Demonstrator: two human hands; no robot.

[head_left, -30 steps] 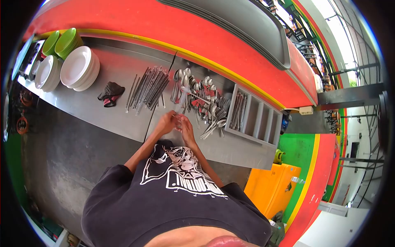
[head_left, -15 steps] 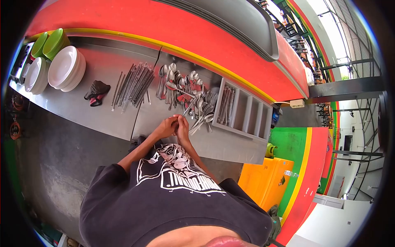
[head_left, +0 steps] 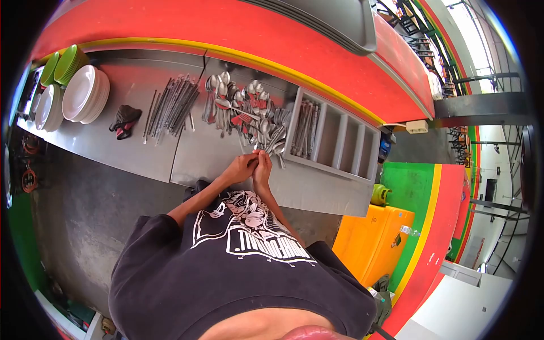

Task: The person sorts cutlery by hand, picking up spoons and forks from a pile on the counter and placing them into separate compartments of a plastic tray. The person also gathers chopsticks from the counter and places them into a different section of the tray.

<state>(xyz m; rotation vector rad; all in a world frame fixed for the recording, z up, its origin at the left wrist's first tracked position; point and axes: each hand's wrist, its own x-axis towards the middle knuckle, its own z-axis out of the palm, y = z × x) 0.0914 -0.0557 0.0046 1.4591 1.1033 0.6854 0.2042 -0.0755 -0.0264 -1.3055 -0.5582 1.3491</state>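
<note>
My left hand (head_left: 241, 169) and my right hand (head_left: 262, 170) meet in front of my chest, over the near part of the steel counter (head_left: 218, 161). The fingers of both are curled and pressed together at the tips. Whatever they pinch is too small or too hidden to name. Just beyond the fingertips lies a loose heap of metal spoons and forks (head_left: 249, 110), some with red among them. To its right sits a grey cutlery tray (head_left: 356, 148), with thin wrapped sticks (head_left: 306, 129) in its leftmost compartment.
Dark, thin wrapped sticks (head_left: 174, 107) lie left of the cutlery, beside a crumpled black-and-red item (head_left: 126, 120). White plates (head_left: 85, 95) and green bowls (head_left: 69, 63) stand stacked at the far left. A red ledge (head_left: 215, 28) with grey trays (head_left: 340, 25) runs behind.
The view has shifted slightly. My joined hands have moved a little to the right, and their fingertips are nearer the cutlery heap. The cutlery looks much the same.
</note>
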